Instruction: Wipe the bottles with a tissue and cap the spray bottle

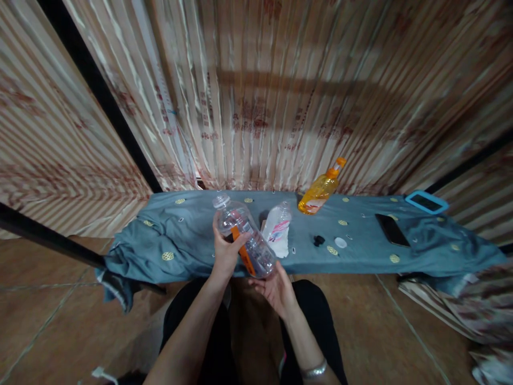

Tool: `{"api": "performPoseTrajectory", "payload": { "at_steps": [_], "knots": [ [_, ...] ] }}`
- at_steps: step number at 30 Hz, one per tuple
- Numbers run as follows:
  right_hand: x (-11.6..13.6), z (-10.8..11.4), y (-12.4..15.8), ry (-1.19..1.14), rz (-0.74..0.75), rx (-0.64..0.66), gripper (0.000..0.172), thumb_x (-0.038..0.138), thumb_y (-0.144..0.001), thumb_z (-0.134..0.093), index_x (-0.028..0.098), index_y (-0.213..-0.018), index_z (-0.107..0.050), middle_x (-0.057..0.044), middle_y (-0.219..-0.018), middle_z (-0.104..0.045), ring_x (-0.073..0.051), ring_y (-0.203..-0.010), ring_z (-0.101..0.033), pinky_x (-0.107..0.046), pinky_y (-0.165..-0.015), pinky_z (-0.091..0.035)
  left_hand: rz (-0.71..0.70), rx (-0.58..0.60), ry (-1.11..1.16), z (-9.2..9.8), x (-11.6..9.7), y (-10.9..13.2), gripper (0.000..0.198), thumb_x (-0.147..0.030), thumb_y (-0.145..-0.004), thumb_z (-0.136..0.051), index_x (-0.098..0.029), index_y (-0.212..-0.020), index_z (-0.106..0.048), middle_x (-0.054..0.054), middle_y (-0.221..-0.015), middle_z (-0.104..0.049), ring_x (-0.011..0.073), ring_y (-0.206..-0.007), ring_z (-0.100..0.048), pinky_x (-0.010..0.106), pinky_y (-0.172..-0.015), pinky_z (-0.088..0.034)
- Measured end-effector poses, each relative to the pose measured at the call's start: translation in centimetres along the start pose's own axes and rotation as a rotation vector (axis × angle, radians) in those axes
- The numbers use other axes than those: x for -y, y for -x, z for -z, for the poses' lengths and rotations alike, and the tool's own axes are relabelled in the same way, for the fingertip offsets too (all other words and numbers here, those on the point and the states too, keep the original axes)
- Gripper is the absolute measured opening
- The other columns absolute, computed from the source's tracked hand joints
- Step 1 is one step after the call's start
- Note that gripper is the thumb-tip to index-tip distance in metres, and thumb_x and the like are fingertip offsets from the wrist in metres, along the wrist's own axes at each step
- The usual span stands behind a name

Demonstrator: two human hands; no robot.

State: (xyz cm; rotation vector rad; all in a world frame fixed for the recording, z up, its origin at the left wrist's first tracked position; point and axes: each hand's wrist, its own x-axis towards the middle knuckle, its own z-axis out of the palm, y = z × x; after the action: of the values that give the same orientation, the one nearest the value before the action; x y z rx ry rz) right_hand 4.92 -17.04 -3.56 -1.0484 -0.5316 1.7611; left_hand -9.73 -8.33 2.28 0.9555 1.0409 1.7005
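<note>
A large clear plastic bottle (260,251) with an orange and dark label is held tilted over the front edge of the cloth-covered bench, its uncapped-looking neck up and to the left. My left hand (227,248) wraps round its upper side, thumb across the label. Under its base, my right hand (277,289) supports it with curled fingers, some hidden behind the bottle. Just behind stands a smaller clear bottle (279,227) with pink print and a white lower part. Farther back is a bottle of yellow liquid (319,193) with an orange top.
On the blue-grey cloth (192,256) lie a small black object (319,240), a white round cap (340,243), a dark phone (391,230) and a blue-framed device (427,202). A striped curtain (256,107) hangs behind. Black poles (108,101) slant at the sides.
</note>
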Motion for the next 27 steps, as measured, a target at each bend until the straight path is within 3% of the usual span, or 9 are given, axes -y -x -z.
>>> {"api": "performPoseTrajectory", "payload": {
  "at_steps": [3,8,11,16,22,27],
  "knots": [
    [1.7,2.3,1.5,0.197,0.099,-0.174,0.048,0.050,-0.100,-0.063,0.019,-0.137,-0.059,-0.008,-0.121,-0.068,-0.017,-0.093,-0.069,-0.036,-0.080,-0.060,-0.050,-0.068,-0.058,1.1,-0.1,-1.0,0.120,-0.048,-0.053,-0.099,-0.025,-0.155,-0.038,0.011,-0.131,-0.069,0.0283,-0.115,-0.073,0.045,-0.106,-0.056],
    [8.7,11.1,3.1,0.614,0.308,-0.736,0.050,0.041,-0.098,-0.069,0.021,-0.142,-0.056,-0.011,-0.140,-0.060,-0.024,-0.117,-0.065,-0.048,-0.098,-0.057,-0.198,-0.130,-0.315,2.7,-0.1,-2.2,0.130,-0.047,-0.050,-0.101,-0.023,-0.158,-0.034,0.015,-0.142,-0.062,0.0337,-0.134,-0.062,0.051,-0.121,-0.043],
    [12.5,15.7,2.0,0.876,0.310,-0.955,0.053,0.041,-0.096,-0.070,0.021,-0.143,-0.056,-0.012,-0.145,-0.058,-0.028,-0.127,-0.060,-0.054,-0.106,-0.052,-0.258,-0.124,-0.440,3.0,0.2,-2.5,0.130,-0.045,-0.052,-0.100,-0.022,-0.160,-0.032,0.017,-0.148,-0.057,0.0350,-0.138,-0.059,0.052,-0.124,-0.040],
    [14.6,18.8,-1.4,1.188,0.278,-0.983,0.052,0.044,-0.096,-0.070,0.021,-0.142,-0.058,-0.012,-0.147,-0.057,-0.029,-0.129,-0.060,-0.055,-0.107,-0.052,-0.257,-0.081,-0.532,2.7,1.2,-2.7,0.129,-0.036,-0.058,-0.099,-0.025,-0.163,-0.025,0.016,-0.144,-0.062,0.0329,-0.130,-0.066,0.052,-0.118,-0.047],
    [15.3,19.8,-4.2,1.359,0.214,-0.936,0.044,0.042,-0.097,-0.069,0.020,-0.134,-0.062,-0.011,-0.139,-0.061,-0.026,-0.123,-0.063,-0.051,-0.103,-0.054,-0.234,-0.032,-0.460,1.9,1.6,-3.0,0.128,-0.033,-0.056,-0.099,-0.025,-0.162,-0.028,0.015,-0.141,-0.065,0.0339,-0.132,-0.065,0.051,-0.117,-0.049],
    [16.8,19.7,-3.9,1.349,0.214,-0.904,0.036,0.042,-0.097,-0.069,0.019,-0.125,-0.065,-0.008,-0.127,-0.067,-0.022,-0.111,-0.067,-0.045,-0.095,-0.058,-0.214,-0.004,-0.465,1.6,1.4,-2.9,0.127,-0.030,-0.057,-0.098,-0.023,-0.162,-0.027,0.016,-0.140,-0.066,0.0342,-0.130,-0.067,0.052,-0.117,-0.048]
  ]
}}
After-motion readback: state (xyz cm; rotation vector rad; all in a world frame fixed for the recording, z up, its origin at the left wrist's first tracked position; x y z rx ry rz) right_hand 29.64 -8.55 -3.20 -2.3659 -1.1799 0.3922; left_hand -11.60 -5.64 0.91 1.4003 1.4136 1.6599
